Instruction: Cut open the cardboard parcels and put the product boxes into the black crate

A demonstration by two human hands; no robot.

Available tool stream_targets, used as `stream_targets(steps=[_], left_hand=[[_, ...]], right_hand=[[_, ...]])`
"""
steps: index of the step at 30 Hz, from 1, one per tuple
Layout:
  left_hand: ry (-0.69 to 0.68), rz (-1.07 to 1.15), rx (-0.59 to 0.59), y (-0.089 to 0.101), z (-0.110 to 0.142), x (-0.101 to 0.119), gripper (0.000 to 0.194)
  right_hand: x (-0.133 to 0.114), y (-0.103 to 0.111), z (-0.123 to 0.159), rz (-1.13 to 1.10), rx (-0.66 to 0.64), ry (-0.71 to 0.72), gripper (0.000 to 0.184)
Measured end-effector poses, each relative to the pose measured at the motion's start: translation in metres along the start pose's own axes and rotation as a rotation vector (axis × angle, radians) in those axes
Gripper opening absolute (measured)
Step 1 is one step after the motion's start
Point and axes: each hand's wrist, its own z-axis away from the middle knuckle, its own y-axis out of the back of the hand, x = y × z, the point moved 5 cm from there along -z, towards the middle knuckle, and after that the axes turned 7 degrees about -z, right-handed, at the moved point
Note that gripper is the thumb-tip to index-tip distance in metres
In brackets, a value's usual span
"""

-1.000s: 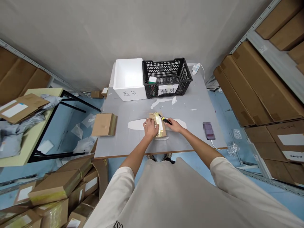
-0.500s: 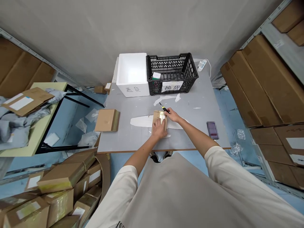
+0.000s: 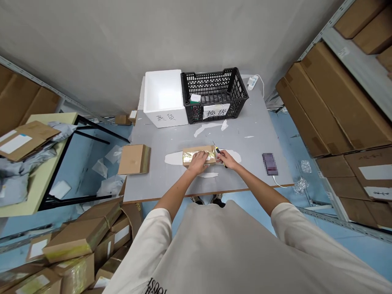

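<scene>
The taped cardboard box (image 3: 190, 152) lies lengthwise from left to right on the counter (image 3: 153, 188), across a white patch (image 3: 174, 158), on the near side of the black crate (image 3: 216, 98), and the step in hand looks like work with a blade at its right end. To do this well, the left hand should bear straight down so that the box cannot skid or turn, with its fingers well clear of the blade's line; the cutter (image 3: 217, 150) is better drawn in short, shallow strokes along the shiny yellowish tape (image 3: 187, 157), since a deep cut might reach whatever is inside. An edge turned away from the left wrist would also be wise. As for hold, the left grip (image 3: 198, 161) is unclenched, its fingers laid over the box top and touching it; whether the thumb hooks the near side, I cannot tell. The right grip (image 3: 227, 158) is closed around the cutter's dark handle just beside the box's right end, with the blade pointing toward the wall (image 3: 196, 36). Whether the edge touches cardboard or tape is too small to tell.
</scene>
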Motion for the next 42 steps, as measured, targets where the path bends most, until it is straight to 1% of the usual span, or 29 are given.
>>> stream_targets(steps=[4,7,9,12,15,18,22,24,27,31,34,36,40,42], left_hand=[[0.038,-0.020,0.026,-0.003,-0.011,0.014,0.065],[0.083,-0.040,0.001,-0.004,-0.020,0.020,0.061],[0.105,-0.055,-0.017,-0.003,-0.024,0.022,0.060],[0.117,-0.077,-0.038,0.000,-0.028,0.024,0.060],[0.130,-0.100,-0.054,0.001,-0.029,0.025,0.054],[0.140,-0.122,-0.061,0.000,-0.030,0.025,0.048],[0.138,-0.125,-0.045,-0.003,-0.029,0.026,0.049],[0.139,-0.125,-0.033,-0.003,-0.028,0.026,0.050],[0.147,-0.124,-0.020,-0.004,-0.026,0.027,0.052],[0.137,-0.113,-0.004,-0.005,-0.024,0.027,0.053],[0.128,-0.100,0.000,-0.006,-0.024,0.027,0.054],[0.130,-0.098,-0.002,-0.006,-0.024,0.027,0.055],[0.129,-0.093,-0.014,-0.005,-0.023,0.028,0.057],[0.123,-0.078,-0.016,-0.005,-0.023,0.029,0.058]], right_hand=[[-0.002,0.032,0.003,0.077,0.022,0.010,0.031],[-0.004,0.055,0.004,0.153,-0.043,0.019,0.033],[-0.006,0.066,0.005,0.174,-0.082,0.022,0.030],[-0.012,0.075,0.004,0.255,-0.121,0.041,0.030],[-0.020,0.078,0.000,0.375,-0.160,0.079,0.028],[-0.026,0.079,-0.007,0.546,-0.184,0.143,0.029],[-0.033,0.081,-0.022,0.762,-0.182,0.225,0.029],[-0.038,0.079,-0.030,0.842,-0.192,0.254,0.028],[-0.050,0.069,-0.039,0.946,-0.214,0.308,0.026],[-0.061,0.052,-0.046,0.984,-0.251,0.329,0.022],[-0.062,0.048,-0.047,0.957,-0.267,0.311,0.020],[-0.058,0.051,-0.047,0.952,-0.288,0.280,0.022],[-0.047,0.065,-0.046,0.931,-0.324,0.194,0.025],[-0.046,0.068,-0.046,0.922,-0.319,0.191,0.024]])
